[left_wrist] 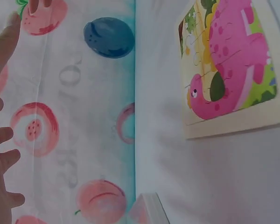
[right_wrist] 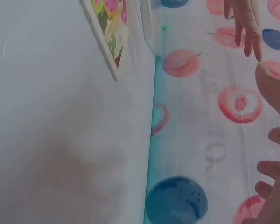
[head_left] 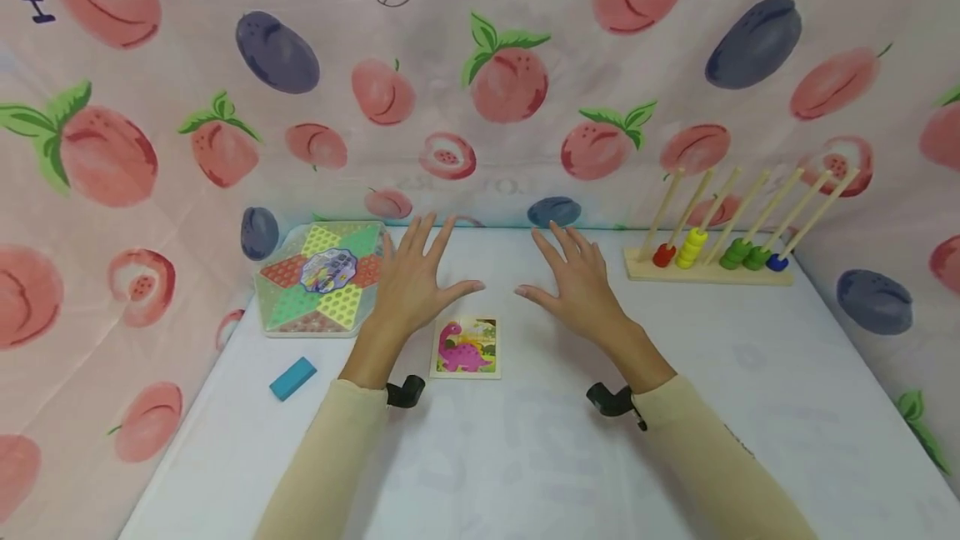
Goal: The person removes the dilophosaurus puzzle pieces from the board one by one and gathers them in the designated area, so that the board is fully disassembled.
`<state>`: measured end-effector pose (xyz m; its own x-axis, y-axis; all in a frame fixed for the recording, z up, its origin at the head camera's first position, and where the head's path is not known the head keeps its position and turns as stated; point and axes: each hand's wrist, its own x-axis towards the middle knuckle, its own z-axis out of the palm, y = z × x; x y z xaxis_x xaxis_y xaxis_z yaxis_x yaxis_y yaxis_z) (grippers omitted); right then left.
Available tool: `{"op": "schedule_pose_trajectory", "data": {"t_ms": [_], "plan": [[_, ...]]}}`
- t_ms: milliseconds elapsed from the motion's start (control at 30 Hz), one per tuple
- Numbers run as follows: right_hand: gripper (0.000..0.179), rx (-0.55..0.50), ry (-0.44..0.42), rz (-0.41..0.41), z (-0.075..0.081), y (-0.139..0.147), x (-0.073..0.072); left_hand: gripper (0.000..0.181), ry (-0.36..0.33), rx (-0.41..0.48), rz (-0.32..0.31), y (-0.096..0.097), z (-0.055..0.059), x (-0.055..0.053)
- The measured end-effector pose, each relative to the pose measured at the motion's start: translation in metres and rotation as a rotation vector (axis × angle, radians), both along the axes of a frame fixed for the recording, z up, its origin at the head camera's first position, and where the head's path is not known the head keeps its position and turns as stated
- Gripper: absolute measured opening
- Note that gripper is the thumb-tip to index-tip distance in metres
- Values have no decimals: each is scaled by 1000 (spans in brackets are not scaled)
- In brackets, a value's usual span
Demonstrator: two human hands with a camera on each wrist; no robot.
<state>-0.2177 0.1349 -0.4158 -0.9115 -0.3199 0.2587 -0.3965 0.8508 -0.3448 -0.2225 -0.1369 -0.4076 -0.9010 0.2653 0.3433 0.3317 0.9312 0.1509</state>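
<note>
Both hands hang over the white table with fingers spread and hold nothing. My left hand (head_left: 415, 283) is nearest the dinosaur jigsaw puzzle (head_left: 467, 348), a small square board with a pink long-necked dinosaur, and overlaps the right edge of the Chinese checkers board (head_left: 318, 277). My right hand (head_left: 581, 286) is to the right of the puzzle, palm downward, thumb pointing toward the other thumb. In the left wrist view the puzzle (left_wrist: 233, 60) shows its pale wooden frame. The right wrist view catches only a corner of the puzzle (right_wrist: 113, 28).
On the left of the table (head_left: 525, 457) lies a blue block (head_left: 292, 378). A wooden bead counting rack (head_left: 708, 273) with red, yellow, green and blue beads stands at the back right. A fruit-patterned cloth (head_left: 450, 90) hangs behind the table and along its sides.
</note>
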Motion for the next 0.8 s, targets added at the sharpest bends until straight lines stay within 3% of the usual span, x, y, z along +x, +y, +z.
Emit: {"op": "schedule_pose_trajectory", "data": {"t_ms": [167,367,667,800], "plan": [[84,-68,-21,66,-1,-13,6,105,-16,46,22,-11,-4,19],[76,-139,-15,151,-5,-31,7,104,-91,135,53,-19,-11,41],[71,-199,-134,304,-22,-58,2,104,-172,199,75,-26,-42,62],[68,-177,-206,337,-35,-65,0,100,-218,193,72,-30,-56,68]]}}
